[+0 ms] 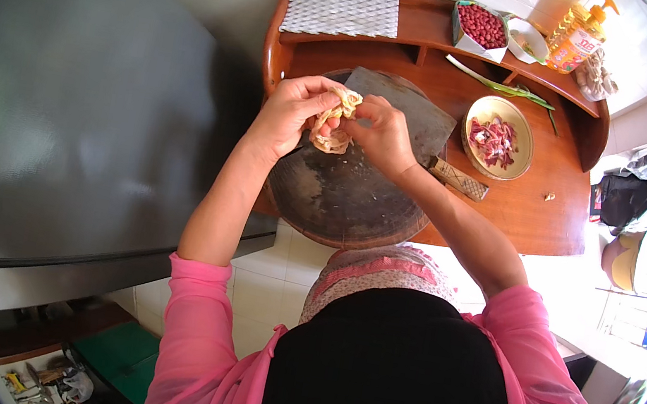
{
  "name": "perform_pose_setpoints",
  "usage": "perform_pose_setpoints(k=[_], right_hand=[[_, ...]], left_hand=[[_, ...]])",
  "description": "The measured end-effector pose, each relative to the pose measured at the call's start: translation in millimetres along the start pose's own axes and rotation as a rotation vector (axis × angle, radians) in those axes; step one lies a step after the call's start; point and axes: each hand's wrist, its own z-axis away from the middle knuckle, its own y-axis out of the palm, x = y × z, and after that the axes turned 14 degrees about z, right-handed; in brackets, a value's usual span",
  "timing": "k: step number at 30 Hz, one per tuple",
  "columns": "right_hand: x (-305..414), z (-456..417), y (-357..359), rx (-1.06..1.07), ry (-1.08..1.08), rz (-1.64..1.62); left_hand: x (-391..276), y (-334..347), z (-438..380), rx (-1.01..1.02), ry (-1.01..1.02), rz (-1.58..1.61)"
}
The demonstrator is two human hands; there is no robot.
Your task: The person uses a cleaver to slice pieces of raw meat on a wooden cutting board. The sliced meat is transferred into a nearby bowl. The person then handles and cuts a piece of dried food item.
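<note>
My left hand point(296, 111) holds a limp, wrinkled, yellowish piece of food point(333, 137) that looks like a pickled leafy vegetable. Its folds hang below my fingers. At its right side, my right hand point(383, 132) pinches it with thumb and fingertips. Both hands are above a round, dark wooden chopping board point(349, 199). A cleaver with a broad grey blade point(413, 106) lies on the board's far right part, partly behind my right hand. Its patterned handle point(458, 180) sticks out to the right past the board.
A bowl point(468, 151) of sliced red meat stands right of the cleaver, with a green onion point(497, 87) behind it. On the raised shelf point(420, 19) are a box of red peanuts point(481, 28), a white dish point(527, 55) and an orange pump bottle point(576, 42). A dark refrigerator point(87, 104) borders the left.
</note>
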Motion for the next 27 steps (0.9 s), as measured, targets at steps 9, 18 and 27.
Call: perform_pose_setpoints(k=[9,18,27], right_hand=[[-6,5,-62,0.274,0.338,-0.715],[5,20,-86,0.356,0.424,-0.483],[32,15,-126,0.174,0.433,-0.601]], left_hand=[[-10,-39,21,-0.126,0.061,-0.206],[32,-65,6,-0.334,0.278,-0.908],[55,-93,12,-0.636,0.251,-1.062]])
